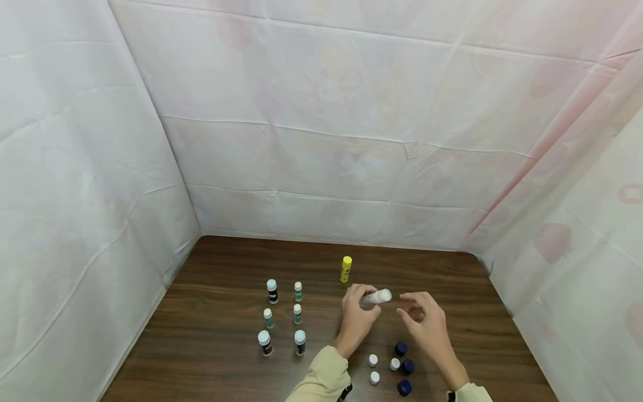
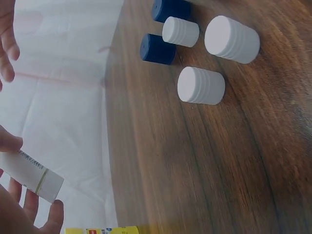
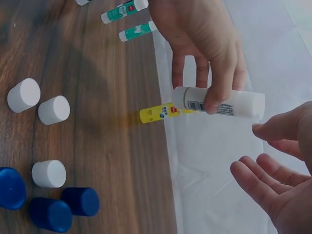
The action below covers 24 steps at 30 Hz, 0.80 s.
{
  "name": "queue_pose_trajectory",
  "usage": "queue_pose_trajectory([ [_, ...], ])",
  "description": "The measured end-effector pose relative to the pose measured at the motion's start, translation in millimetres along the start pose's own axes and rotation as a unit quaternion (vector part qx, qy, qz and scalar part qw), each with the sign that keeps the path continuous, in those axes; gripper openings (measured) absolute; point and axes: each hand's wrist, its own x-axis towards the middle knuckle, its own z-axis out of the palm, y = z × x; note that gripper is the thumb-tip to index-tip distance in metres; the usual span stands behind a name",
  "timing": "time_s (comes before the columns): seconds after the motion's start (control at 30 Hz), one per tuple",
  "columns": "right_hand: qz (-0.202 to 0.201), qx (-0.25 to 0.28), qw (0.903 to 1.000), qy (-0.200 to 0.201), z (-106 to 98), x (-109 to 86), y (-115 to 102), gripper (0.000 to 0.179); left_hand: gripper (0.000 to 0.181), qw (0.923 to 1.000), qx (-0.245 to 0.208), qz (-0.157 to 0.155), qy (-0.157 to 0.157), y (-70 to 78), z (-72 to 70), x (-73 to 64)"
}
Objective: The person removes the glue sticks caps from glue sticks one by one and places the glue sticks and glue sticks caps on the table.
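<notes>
My left hand (image 1: 356,315) holds a white glue stick (image 3: 200,101) with a barcode on its side, fingers and thumb around its barrel. In the head view the stick tilts up toward the right, its pale end facing my right hand (image 1: 427,326). That right hand holds nothing; its fingers are loosely bent, with thumb and fingertips spread just beside the stick's end in the right wrist view. Behind the left hand a yellow glue stick (image 1: 345,269) stands upright on the table.
On the brown wooden table (image 1: 221,262), green glue sticks (image 1: 297,314) and black-labelled ones (image 1: 300,342) with white tops stand at left. White caps (image 1: 373,360) and dark blue caps (image 1: 407,366) sit near the front, between my forearms. Pale cloth (image 1: 321,167) walls the table's back and sides.
</notes>
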Motion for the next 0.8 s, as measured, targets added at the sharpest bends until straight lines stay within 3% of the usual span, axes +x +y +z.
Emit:
queue_pose_trajectory([
  [0.2,-0.007,0.017,0.9998,-0.012,0,1.2,-9,0.037,0.037,0.9995,0.007,0.031,0.006,2.0,-8.2,-5.8],
  [0.63,-0.031,0.044,0.9964,-0.066,5,1.6,-22,0.045,0.036,0.9977,0.03,0.059,-0.016,7.6,-24.5,-14.8],
  [0.8,-0.035,0.05,0.9947,-0.082,8,2.1,-28,0.04,0.036,0.9954,0.043,0.083,-0.02,13.4,-29.9,-17.3],
])
